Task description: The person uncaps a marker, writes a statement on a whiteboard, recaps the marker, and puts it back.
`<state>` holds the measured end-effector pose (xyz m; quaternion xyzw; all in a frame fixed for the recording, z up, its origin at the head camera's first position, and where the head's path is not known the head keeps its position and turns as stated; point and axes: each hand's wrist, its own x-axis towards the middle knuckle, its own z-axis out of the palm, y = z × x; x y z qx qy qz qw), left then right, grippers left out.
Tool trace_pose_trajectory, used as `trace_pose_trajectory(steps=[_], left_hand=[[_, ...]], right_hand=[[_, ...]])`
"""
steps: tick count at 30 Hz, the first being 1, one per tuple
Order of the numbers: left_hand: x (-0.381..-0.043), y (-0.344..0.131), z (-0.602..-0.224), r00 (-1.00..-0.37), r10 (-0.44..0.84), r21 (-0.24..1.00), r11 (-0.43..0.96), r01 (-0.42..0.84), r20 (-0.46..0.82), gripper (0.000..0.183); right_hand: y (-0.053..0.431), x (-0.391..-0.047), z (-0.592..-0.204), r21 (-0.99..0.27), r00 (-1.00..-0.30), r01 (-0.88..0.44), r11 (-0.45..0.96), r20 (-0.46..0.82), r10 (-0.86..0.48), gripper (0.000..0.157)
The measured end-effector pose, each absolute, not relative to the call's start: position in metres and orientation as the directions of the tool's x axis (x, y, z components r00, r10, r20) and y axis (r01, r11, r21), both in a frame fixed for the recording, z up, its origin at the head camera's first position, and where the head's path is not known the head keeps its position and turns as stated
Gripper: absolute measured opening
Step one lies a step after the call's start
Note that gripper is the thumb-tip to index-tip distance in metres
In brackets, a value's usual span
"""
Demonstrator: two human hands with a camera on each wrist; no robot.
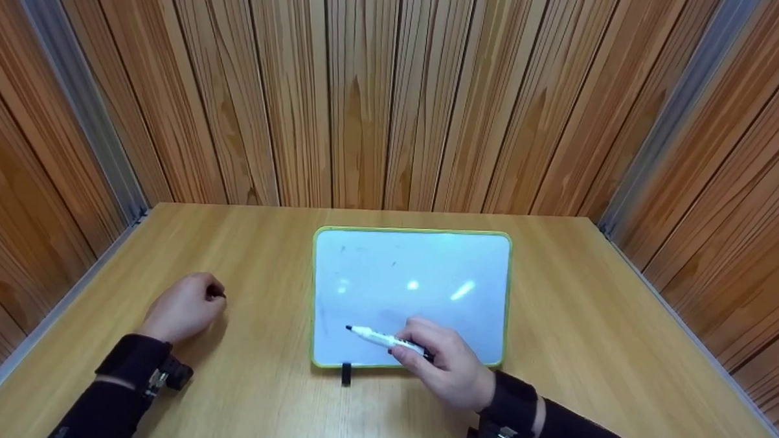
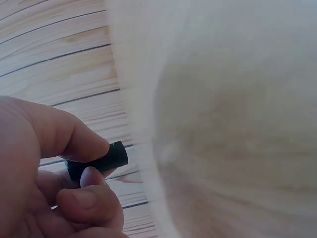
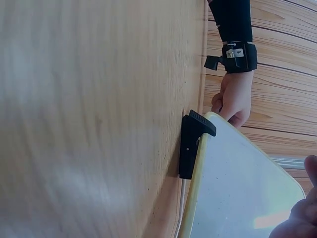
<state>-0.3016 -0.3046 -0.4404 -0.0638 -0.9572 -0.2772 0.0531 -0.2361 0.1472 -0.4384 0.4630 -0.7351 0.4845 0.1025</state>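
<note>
A small whiteboard (image 1: 391, 271) with a yellow-green rim leans tilted on the table, a few dark smudges on its surface. My right hand (image 1: 449, 363) grips a white marker (image 1: 382, 339), its dark bare tip pointing left over the lower left of the board. At the left, away from the board, my left hand (image 1: 184, 308) is held with curled fingers. In the left wrist view, that hand's thumb and fingers pinch a short black marker cap (image 2: 111, 157). Only fingers of the right hand (image 3: 299, 220) show at the right wrist view's edge.
A black clip (image 3: 190, 141) sits on the board's lower edge, and a thin metal rod (image 3: 181, 203) runs from it. Wood-panelled walls (image 1: 359, 103) stand behind and at both sides of the wooden table (image 1: 258, 353).
</note>
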Motion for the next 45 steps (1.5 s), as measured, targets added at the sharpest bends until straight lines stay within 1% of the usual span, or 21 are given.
trace_pose_trajectory(steps=[10, 17, 24, 29, 41, 43, 45], left_hand=[[-0.301, -0.315, -0.443, -0.989, 0.054, 0.499, 0.859, 0.115, 0.135, 0.027], [-0.301, -0.316, -0.444, -0.992, 0.023, 0.499, 0.863, 0.081, 0.122, 0.027], [-0.301, -0.316, -0.444, -0.997, 0.007, 0.492, 0.869, 0.045, 0.08, 0.028], [-0.299, -0.317, -0.442, -0.998, 0.009, 0.479, 0.877, 0.041, 0.07, 0.028], [-0.3, -0.319, -0.442, -1.0, 0.023, 0.463, 0.886, 0.03, 0.022, 0.03], [-0.299, -0.319, -0.439, -1.0, 0.026, 0.467, 0.884, 0.021, -0.004, 0.037], [-0.297, -0.32, -0.433, -0.999, 0.031, 0.481, 0.877, 0.007, -0.042, 0.052]], right_hand=[[0.135, -0.234, -0.439, -0.628, -0.562, -0.768, 0.126, 0.567, -0.602, 0.016], [0.126, -0.236, -0.44, -0.578, -0.501, -0.811, 0.091, 0.605, -0.619, 0.016], [0.118, -0.235, -0.441, -0.566, -0.491, -0.819, 0.091, 0.611, -0.621, 0.013], [0.113, -0.233, -0.441, -0.554, -0.476, -0.828, 0.085, 0.615, -0.628, 0.012], [0.104, -0.231, -0.443, -0.54, -0.466, -0.836, 0.101, 0.599, -0.651, 0.01], [0.103, -0.231, -0.443, -0.536, -0.462, -0.838, 0.1, 0.6, -0.653, 0.011], [0.102, -0.231, -0.442, -0.533, -0.459, -0.84, 0.1, 0.6, -0.655, 0.011]])
